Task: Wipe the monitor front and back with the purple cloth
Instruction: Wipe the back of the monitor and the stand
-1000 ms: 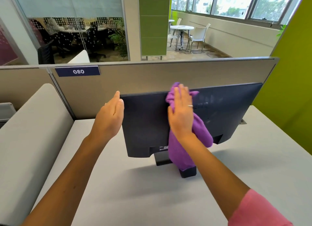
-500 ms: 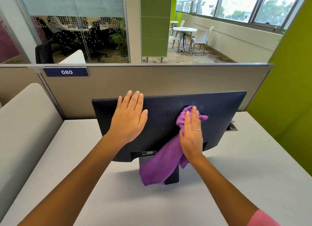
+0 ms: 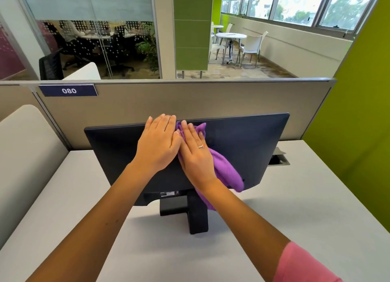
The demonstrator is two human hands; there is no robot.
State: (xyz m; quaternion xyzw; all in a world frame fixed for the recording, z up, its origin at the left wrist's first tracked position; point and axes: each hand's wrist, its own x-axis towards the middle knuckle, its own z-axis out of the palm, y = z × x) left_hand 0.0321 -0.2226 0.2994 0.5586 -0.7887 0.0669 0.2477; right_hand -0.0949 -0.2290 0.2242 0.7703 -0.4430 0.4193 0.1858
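Open-plan office, grey desk (image 3: 295,229) against a beige partition (image 3: 190,100). Monitor (image 3: 242,146) stands mid-desk, back panel facing near. Right hand (image 3: 195,153) flat, fingers straight, pressing the purple cloth (image 3: 226,170) onto the upper middle of the panel; cloth tail hangs down to the stand (image 3: 196,216). Left hand (image 3: 158,144) flat on the panel just left, bracing, gripping nothing. Cloth looks soft and limp; monitor likely light and tippy on that narrow stand, so brace at the top edge.
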